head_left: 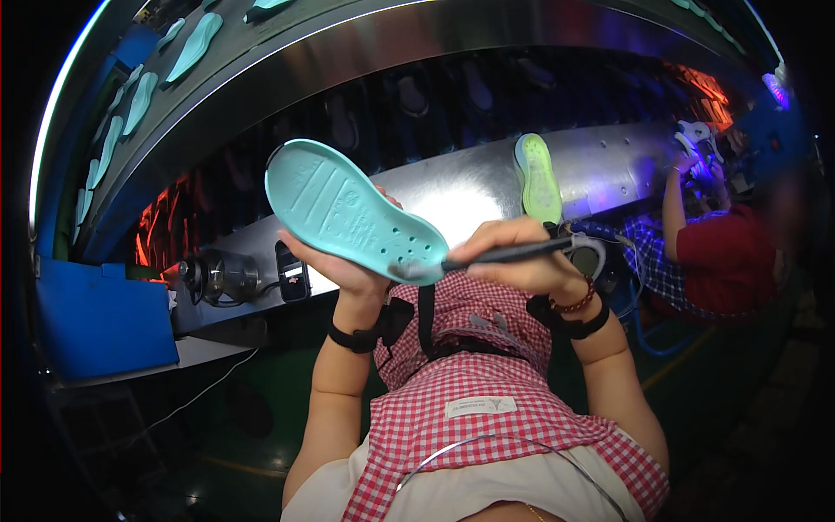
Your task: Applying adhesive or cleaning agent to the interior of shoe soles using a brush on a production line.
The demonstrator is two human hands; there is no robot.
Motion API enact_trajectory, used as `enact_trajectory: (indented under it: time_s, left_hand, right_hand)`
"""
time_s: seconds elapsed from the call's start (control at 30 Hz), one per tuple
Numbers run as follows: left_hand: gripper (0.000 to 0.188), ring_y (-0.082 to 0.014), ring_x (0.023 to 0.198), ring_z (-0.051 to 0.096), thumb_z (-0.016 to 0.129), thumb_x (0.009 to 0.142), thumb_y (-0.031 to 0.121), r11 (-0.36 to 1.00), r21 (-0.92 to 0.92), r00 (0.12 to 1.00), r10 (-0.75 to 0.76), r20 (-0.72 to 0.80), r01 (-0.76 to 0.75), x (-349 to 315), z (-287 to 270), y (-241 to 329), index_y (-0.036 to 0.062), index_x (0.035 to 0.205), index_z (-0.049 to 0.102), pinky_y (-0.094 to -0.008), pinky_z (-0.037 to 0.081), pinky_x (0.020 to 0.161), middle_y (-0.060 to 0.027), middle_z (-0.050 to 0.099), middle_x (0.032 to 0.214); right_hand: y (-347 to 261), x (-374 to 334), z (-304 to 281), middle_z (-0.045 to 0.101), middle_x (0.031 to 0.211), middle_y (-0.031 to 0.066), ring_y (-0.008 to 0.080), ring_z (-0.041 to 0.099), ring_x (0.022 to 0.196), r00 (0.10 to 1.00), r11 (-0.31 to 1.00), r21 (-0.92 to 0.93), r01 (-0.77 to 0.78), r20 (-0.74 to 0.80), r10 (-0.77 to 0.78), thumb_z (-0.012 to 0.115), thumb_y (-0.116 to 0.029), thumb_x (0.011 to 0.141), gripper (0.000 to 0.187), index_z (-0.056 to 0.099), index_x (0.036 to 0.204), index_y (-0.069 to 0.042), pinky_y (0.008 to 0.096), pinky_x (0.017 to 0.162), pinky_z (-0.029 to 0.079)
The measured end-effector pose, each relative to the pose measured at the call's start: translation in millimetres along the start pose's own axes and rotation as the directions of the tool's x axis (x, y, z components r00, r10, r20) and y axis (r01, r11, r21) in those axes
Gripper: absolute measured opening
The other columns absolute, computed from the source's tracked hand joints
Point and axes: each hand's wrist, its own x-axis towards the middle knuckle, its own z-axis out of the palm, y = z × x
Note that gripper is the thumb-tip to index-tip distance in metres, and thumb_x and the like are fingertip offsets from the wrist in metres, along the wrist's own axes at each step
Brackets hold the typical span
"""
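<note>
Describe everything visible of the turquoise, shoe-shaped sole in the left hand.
The turquoise, shoe-shaped sole looks like moulded foam, with a raised rim, crosswise lines on its broad end and small holes toward its narrow end. Held up before the person, it tilts its patterned face toward the camera, broad end upper left. The left hand grips it from beneath; the right hand holds a slim black-handled tool over its narrow end, contact unclear.

Shoe factory, conveyor belt (230,56), rows of soles (196,48)
</note>
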Motion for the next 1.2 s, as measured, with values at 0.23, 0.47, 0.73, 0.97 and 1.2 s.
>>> enact_trajectory:
  time_s: [0.23, 0.47, 0.73, 0.97, 1.2]
  left_hand:
    - [0.089, -0.0308, 0.091, 0.056, 0.016, 0.078, 0.074, 0.996, -0.041, 0.994, -0.077, 0.073, 0.08, -2, 3, 15, 0.0018, 0.125, 0.039, -0.0432, 0.047, 0.078, -0.0205, 0.054, 0.108]
    - [0.06, -0.0332, 0.103, 0.053, 0.034, 0.088, 0.048, 0.896, -0.126, 0.872, -0.37, 0.32, 0.426, -21, -23, -6, 0.0025, 0.127, 0.038, -0.0461, 0.048, 0.081, -0.0221, 0.05, 0.115]
    - [0.047, -0.0193, 0.091, 0.059, 0.044, 0.089, 0.031, 0.853, 0.184, 0.762, -0.52, 0.386, 0.488, -6, -23, 15, -0.0031, 0.121, 0.041, -0.0302, 0.05, 0.079, -0.0151, 0.057, 0.105]
    - [0.051, -0.0181, 0.087, 0.06, 0.048, 0.086, 0.03, 0.656, 0.336, 0.632, -0.75, 0.193, 0.676, -1, -11, 26, -0.0036, 0.124, 0.041, -0.0286, 0.051, 0.073, -0.0153, 0.057, 0.103]
    - [0.048, -0.0211, 0.085, 0.061, 0.05, 0.083, 0.029, 0.494, 0.472, 0.509, -0.854, 0.106, 0.73, 5, -20, 34, -0.0063, 0.116, 0.047, -0.0295, 0.05, 0.073, -0.0169, 0.06, 0.1]
  right_hand:
    - [8, -2, 10, 0.063, 0.094, 0.013, 0.018, 0.061, 0.088, 0.988, 0.845, 0.527, -0.092, -0.056, 0.142, 0.06, 0.0, 0.077, 0.017, 0.062, 0.094, 0.003, 0.0259, 0.078, 0.05]
    - [-13, -2, 23, 0.065, 0.089, 0.0114, 0.0139, 0.061, 0.081, 0.983, 0.94, 0.309, -0.148, -0.062, 0.176, 0.064, -0.001, 0.076, 0.018, 0.063, 0.094, 0.002, 0.0232, 0.072, 0.05]
    - [-20, 9, 12, 0.066, 0.087, 0.0109, 0.0166, 0.063, 0.073, 0.975, 0.99, -0.062, 0.126, 0.189, -0.113, 0.068, -0.004, 0.072, 0.022, 0.064, 0.094, 0.0, 0.0258, 0.066, 0.05]
    - [-30, 15, -4, 0.065, 0.091, 0.0128, 0.0238, 0.064, 0.085, 0.948, 0.983, -0.048, 0.178, 0.278, -0.158, 0.066, -0.001, 0.073, 0.02, 0.064, 0.092, -0.001, 0.0309, 0.076, 0.05]
    - [-44, 18, -29, 0.064, 0.095, 0.0146, 0.0268, 0.062, 0.09, 0.847, 0.99, -0.111, 0.091, 0.531, -0.018, 0.063, -0.001, 0.074, 0.021, 0.062, 0.094, 0.0, 0.0334, 0.08, 0.049]
